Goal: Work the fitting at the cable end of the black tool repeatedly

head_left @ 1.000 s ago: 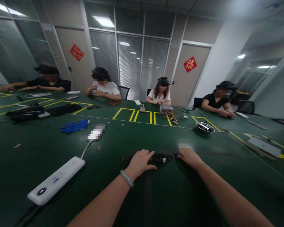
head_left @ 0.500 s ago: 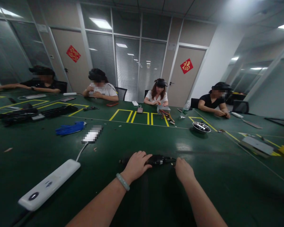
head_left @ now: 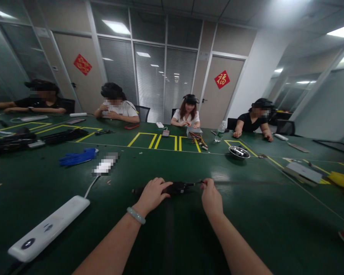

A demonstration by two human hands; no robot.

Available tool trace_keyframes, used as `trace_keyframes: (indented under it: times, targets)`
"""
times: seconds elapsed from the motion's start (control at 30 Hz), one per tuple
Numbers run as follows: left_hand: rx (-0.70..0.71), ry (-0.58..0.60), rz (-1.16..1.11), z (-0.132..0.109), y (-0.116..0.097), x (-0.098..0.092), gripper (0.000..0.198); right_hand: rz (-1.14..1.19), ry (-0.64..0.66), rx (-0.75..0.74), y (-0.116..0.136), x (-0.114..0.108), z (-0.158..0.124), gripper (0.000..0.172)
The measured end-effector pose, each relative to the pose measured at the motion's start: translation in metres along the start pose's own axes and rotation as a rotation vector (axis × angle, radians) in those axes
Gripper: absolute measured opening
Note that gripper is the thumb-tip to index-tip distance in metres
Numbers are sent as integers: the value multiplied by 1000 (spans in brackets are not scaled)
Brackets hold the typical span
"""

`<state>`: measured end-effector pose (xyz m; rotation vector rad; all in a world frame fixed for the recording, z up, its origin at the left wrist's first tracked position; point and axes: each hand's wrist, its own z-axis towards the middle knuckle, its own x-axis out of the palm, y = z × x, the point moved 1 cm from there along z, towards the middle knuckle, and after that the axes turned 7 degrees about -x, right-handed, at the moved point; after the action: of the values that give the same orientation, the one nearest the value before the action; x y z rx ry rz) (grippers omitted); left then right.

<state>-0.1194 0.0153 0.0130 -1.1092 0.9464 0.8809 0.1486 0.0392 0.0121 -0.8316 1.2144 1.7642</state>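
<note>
A long, narrow black device [head_left: 177, 187] lies crosswise on the green table; its exact kind does not show. My left hand [head_left: 153, 193], with a pale bangle at its wrist, is wrapped over the device's left part and presses it to the tabletop. Thin dark wires [head_left: 193, 184] run from the device's right end. At the wires' far end, my right hand [head_left: 212, 196] pinches them between thumb and fingers. The wire tips are partly hidden by those fingers.
On the left lie a white power strip [head_left: 50, 229], a blue glove [head_left: 78, 156] and black gear [head_left: 14, 141]. Farther right stand a metal bowl [head_left: 239, 152] and a water bottle [head_left: 219, 132]. A yellow item [head_left: 342, 181] lies at the right. Several people sit across the table.
The view has swung slightly right, so most things sit farther left. My right hand has moved a little forward, still at the wires. The co-worker at far right has parted both hands.
</note>
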Motion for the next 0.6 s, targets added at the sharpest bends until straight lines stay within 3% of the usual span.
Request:
trace_keyframes:
  times: [0.1,0.17,0.4,0.6]
  targets:
    - [-15,14,-27,0,8,-4,47,18,-149,-136,-6,-1,14,25]
    - [-19,27,-40,-1,10,-5,46,2,-149,-218,-12,-3,24,25]
    - [-37,71,-41,-5,2,-9,44,45,311,-242,-17,3,23,19]
    - [-12,63,-31,0,-25,-8,71,95,384,-146,-16,5,14,21]
